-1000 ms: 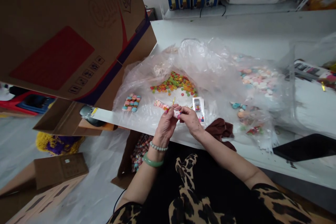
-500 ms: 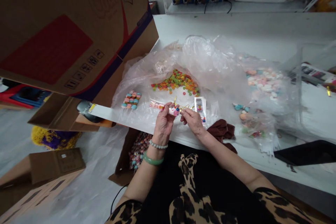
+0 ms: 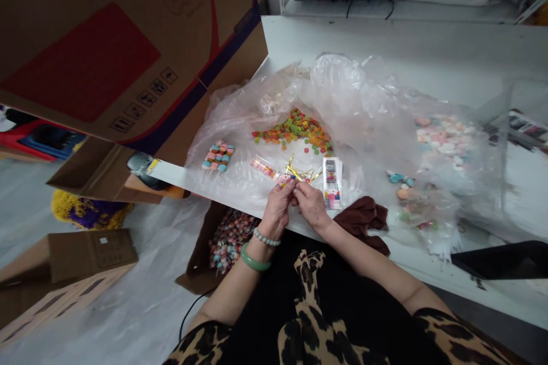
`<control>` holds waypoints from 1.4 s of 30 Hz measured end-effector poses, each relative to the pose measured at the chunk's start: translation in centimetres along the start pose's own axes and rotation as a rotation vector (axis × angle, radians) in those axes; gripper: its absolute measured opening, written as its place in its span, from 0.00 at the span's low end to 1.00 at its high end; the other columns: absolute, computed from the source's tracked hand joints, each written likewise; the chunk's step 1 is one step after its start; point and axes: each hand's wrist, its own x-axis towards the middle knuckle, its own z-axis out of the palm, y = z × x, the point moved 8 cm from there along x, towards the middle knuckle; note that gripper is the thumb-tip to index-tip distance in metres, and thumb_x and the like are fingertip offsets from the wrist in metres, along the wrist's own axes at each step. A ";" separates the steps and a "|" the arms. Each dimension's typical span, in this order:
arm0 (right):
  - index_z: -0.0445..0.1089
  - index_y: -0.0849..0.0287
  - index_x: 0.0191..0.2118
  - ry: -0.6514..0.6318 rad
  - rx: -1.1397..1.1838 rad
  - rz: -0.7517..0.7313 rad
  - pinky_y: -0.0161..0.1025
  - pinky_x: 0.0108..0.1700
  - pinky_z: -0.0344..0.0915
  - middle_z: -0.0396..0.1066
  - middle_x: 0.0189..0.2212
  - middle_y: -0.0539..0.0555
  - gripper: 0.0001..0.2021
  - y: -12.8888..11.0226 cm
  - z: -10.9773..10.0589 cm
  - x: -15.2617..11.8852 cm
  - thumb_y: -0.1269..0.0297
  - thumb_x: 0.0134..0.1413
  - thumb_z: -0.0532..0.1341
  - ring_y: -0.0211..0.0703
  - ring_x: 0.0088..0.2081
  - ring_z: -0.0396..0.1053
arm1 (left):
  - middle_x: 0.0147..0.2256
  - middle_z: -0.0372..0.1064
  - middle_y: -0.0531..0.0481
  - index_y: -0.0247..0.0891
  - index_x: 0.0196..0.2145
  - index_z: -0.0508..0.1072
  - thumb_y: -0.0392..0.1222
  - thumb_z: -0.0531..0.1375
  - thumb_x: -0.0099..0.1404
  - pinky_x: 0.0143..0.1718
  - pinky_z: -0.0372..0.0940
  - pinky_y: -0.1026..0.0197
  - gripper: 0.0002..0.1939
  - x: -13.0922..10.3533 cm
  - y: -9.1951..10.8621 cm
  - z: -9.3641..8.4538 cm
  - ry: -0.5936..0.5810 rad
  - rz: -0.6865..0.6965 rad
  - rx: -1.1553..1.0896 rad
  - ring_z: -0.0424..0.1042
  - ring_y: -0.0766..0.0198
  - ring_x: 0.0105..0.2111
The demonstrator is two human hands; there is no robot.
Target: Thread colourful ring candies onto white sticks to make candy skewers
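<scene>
My left hand [image 3: 278,205] is closed on a slim clear candy bag [image 3: 263,167] with pink and orange sweets inside and a pink printed part near my fingers. My right hand [image 3: 311,205] pinches at the near end of the same bag, its fingertips meeting the left ones. What lies between the fingertips is hidden. Just beyond my hands lie gold twist ties [image 3: 295,170]. Right of them is a stack of printed white packets [image 3: 331,182]. Several marshmallow skewers [image 3: 218,157] in pink, blue and brown rest to the left.
Ring-shaped gummies [image 3: 299,131] lie on plastic sheeting [image 3: 355,108] behind my hands. Pale marshmallows [image 3: 443,140] are at the right, a brown cloth [image 3: 363,219] nearer. A big carton [image 3: 180,74] stands left; an open box of wrapped sweets [image 3: 201,251] sits below the table edge.
My hands have come together at the near end of the candy bag, and the fingertips now meet. The bag has tilted, its far end pointing up and left. The view has shifted slightly.
</scene>
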 end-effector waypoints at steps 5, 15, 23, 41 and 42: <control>0.67 0.53 0.48 0.014 -0.177 -0.002 0.35 0.29 0.60 0.69 0.18 0.44 0.13 0.1 -1.4 0.9 0.63 0.57 0.55 0.41 0.22 0.68 | 0.25 0.71 0.49 0.32 0.28 0.74 0.51 0.70 0.48 0.29 0.62 0.64 0.19 0.4 0.1 -1.3 -0.031 -0.028 0.135 0.67 0.68 0.24; 0.75 0.57 0.39 0.107 -0.619 -0.364 0.38 0.35 0.58 0.75 0.29 0.56 0.14 -1.8 -1.5 -0.1 0.67 0.61 0.51 0.44 0.31 0.70 | 0.29 0.72 0.46 0.33 0.29 0.76 0.48 0.71 0.48 0.33 0.63 0.63 0.16 0.3 0.5 -0.8 -0.202 -0.124 0.220 0.69 0.65 0.28; 0.73 0.60 0.49 0.004 -0.844 -0.615 0.41 0.35 0.54 0.73 0.27 0.56 0.18 -2.0 1.0 -1.1 0.69 0.65 0.47 0.43 0.30 0.66 | 0.30 0.71 0.48 0.32 0.29 0.75 0.43 0.67 0.54 0.37 0.65 0.65 0.10 0.7 -1.0 -1.4 0.001 -0.227 -0.105 0.70 0.67 0.32; 0.66 0.58 0.27 -0.185 0.304 0.114 0.38 0.32 0.61 0.64 0.23 0.49 0.09 0.7 1.8 1.6 0.62 0.57 0.57 0.38 0.24 0.61 | 0.32 0.73 0.51 0.36 0.42 0.76 0.38 0.65 0.58 0.33 0.65 0.67 0.13 -0.6 -0.5 -0.5 -0.111 -0.257 -0.247 0.68 0.72 0.27; 0.65 0.58 0.27 -0.250 0.394 0.174 0.37 0.29 0.60 0.62 0.21 0.48 0.09 1.1 2.3 1.3 0.61 0.57 0.57 0.36 0.21 0.58 | 0.33 0.74 0.50 0.36 0.45 0.76 0.39 0.66 0.56 0.34 0.65 0.66 0.17 -0.9 -0.3 -0.6 -0.159 -0.233 -0.180 0.69 0.70 0.28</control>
